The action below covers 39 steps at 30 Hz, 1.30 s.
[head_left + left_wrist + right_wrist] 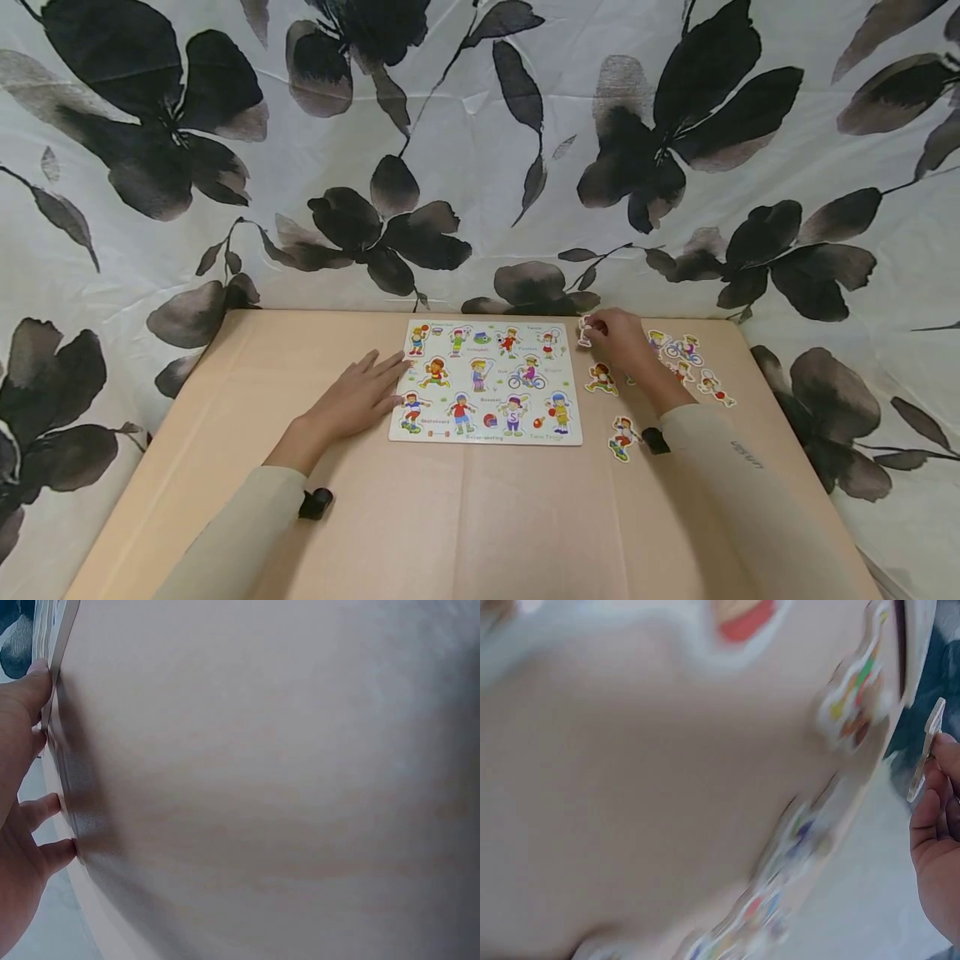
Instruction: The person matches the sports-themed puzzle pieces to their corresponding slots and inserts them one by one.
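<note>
A white board [540,402] with colourful sports figures and printed words lies on the table. My left hand [348,400] touches its left edge with spread, nearly straight fingers. In the left wrist view the left hand [19,855] has its thumb and fingertips along the board's edge. Beyond the board's upper right corner, my right hand [622,342] pinches a small white-edged puzzle piece [583,331]. The right wrist view shows this piece [928,750] edge-on, raised between the thumb and fingers of the right hand [939,847]; its picture is hidden there.
Right of the board lie loose pieces: a running figure [601,379], a skateboarder [622,439] and, past the right forearm, a cyclist [684,350] among several others. The tan table [510,517] ends at a floral cloth [480,250] behind.
</note>
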Motion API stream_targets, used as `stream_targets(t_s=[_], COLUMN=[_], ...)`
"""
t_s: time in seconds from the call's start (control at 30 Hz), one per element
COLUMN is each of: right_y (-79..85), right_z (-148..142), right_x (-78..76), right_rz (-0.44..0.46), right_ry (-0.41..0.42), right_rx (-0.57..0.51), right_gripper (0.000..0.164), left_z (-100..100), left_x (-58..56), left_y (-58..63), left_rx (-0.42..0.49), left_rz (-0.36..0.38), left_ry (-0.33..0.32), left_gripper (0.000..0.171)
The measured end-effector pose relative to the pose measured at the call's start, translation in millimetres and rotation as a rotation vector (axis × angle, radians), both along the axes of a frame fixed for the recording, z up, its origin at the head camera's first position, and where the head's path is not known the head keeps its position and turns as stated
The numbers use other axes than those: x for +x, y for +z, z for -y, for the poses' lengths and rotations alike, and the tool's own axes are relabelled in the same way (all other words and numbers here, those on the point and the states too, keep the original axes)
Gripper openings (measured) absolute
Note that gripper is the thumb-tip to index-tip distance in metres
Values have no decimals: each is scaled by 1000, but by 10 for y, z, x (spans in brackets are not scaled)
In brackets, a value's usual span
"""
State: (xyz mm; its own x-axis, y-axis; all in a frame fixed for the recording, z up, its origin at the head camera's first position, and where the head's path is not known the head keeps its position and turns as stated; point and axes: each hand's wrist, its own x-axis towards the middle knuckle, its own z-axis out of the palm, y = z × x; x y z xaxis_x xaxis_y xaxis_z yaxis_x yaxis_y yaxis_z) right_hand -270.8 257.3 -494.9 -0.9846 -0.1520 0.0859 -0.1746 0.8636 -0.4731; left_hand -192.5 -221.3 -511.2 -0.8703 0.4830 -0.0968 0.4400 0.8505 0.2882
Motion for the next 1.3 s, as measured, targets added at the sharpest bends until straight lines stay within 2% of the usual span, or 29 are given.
stream_targets(t_s=[0.3,0.67,1.1,1.3], right_y=[143,120,29,-18], right_z=[568,1216,1848,2031], right_x=[3,-63,-222,-261], right_rz=[36,88,108,105], right_ry=[64,165,258,274], right_rx=[-19,-66,49,130], right_gripper=[21,18,11,11], left_z=[16,-21,14,13], left_x=[5,22,-9,-24], left_y=[0,14,8,6], left_rx=[4,10,1,10], left_rz=[-5,1,-12,-8], left_ry=[1,9,-3,-5], left_gripper=[66,66,66,66])
